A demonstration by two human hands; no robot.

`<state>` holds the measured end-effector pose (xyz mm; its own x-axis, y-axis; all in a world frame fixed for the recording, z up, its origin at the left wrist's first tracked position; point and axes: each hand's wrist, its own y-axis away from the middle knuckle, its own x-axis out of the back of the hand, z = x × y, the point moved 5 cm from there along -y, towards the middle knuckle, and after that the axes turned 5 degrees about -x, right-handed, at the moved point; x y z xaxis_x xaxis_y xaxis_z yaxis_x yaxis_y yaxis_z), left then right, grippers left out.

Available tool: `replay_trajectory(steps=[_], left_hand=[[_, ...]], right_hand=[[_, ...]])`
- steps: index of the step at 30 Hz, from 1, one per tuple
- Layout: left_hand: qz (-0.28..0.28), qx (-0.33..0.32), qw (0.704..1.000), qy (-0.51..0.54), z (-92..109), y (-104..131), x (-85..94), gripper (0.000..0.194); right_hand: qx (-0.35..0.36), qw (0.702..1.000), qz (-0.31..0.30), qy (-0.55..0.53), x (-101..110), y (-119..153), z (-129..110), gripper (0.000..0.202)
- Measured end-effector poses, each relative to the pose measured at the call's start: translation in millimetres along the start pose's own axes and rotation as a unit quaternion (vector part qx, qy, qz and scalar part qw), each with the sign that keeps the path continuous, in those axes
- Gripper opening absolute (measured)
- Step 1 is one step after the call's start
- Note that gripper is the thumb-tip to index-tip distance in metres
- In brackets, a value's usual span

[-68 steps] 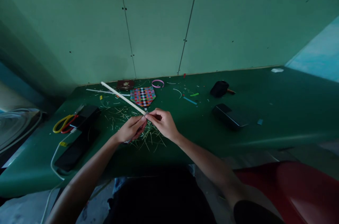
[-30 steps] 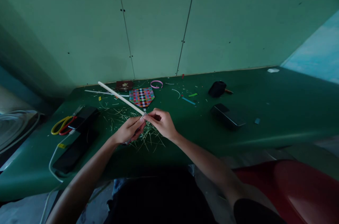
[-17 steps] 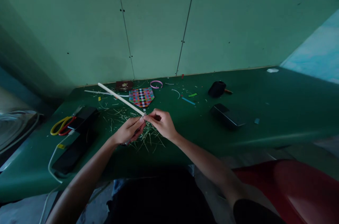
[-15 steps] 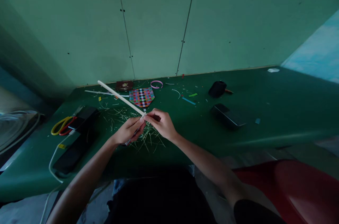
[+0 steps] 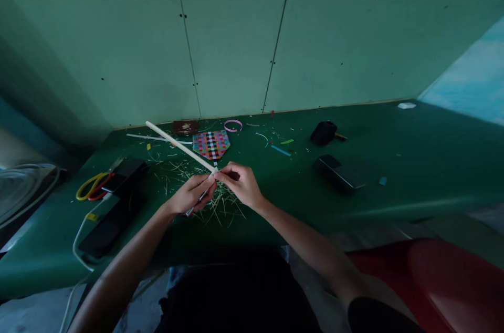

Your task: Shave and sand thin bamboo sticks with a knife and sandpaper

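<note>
A long pale stick (image 5: 179, 145), round and thin, points up and to the left from between my hands. Its near end is pinched in the closed fingers of my left hand (image 5: 189, 196). Against the palm of that hand lies a narrow object with a shiny edge (image 5: 190, 212), mostly hidden. My right hand (image 5: 242, 184) is closed too, thumb and forefinger pinching a whitish bit at the stick's near end. Thin pale shavings (image 5: 225, 209) lie scattered beneath both hands. Just beyond is a multicoloured woven strip piece (image 5: 211, 144).
On the green table (image 5: 255, 222) at left are yellow-and-red-handled scissors (image 5: 92, 187), a black device (image 5: 124, 175) and a white cable (image 5: 81, 241). To the right lie a dark box-like object (image 5: 339, 173) and a black rounded item (image 5: 323, 133). A pink ring (image 5: 233, 125) sits near the wall.
</note>
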<state>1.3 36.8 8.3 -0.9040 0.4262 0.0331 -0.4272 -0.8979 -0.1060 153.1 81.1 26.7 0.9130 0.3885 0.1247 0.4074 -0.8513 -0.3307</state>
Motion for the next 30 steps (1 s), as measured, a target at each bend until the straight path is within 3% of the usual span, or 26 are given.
replay_trajectory(steps=[20, 30], left_hand=[[0.006, -0.008, 1.0, -0.019, 0.2, -0.4, 0.1, 0.044], [0.006, -0.008, 1.0, 0.003, 1.5, -1.1, 0.8, 0.045]], right_hand=[[0.006, 1.0, 0.027, 0.013, 2.0, 2.4, 0.1, 0.038], [0.061, 0.995, -0.052, 0.057, -5.6, 0.8, -4.0, 0.025]])
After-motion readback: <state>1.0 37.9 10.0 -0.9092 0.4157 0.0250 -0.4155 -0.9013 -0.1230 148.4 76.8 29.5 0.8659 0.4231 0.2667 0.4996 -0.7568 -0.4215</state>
